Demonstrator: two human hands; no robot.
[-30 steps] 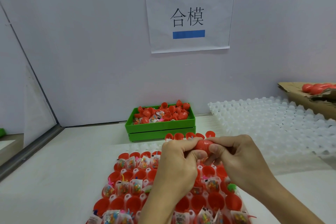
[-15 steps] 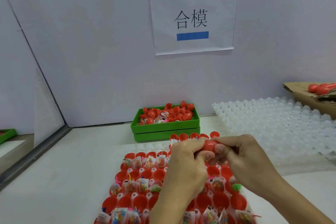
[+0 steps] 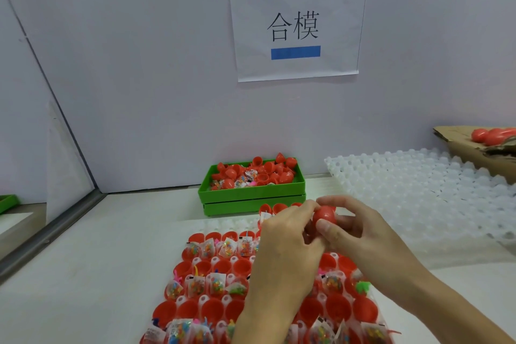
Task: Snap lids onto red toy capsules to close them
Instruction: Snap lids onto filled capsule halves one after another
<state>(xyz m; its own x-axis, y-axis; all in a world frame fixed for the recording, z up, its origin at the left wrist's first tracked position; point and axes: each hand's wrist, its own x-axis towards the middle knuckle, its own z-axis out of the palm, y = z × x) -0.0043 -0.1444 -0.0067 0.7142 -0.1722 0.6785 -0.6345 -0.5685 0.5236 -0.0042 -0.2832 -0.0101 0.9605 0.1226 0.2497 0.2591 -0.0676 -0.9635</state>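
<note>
Pale partition walls enclosed a white bench carrying a tray (image 3: 167,313) of open red halves, many already loaded with bagged toys. Both hands met above its far rows, clear of the tray. The right hand (image 3: 360,234) pinched a red capsule (image 3: 325,216) between thumb and forefinger; the left hand (image 3: 282,243) curled against the capsule's near side, fingertips on it. Whether the lid was fully seated could not be determined. Risk noted: uneven pressure could cock the lid, or a toy bag edge could be trapped in the seam, leaving the capsule unlatched.
</note>
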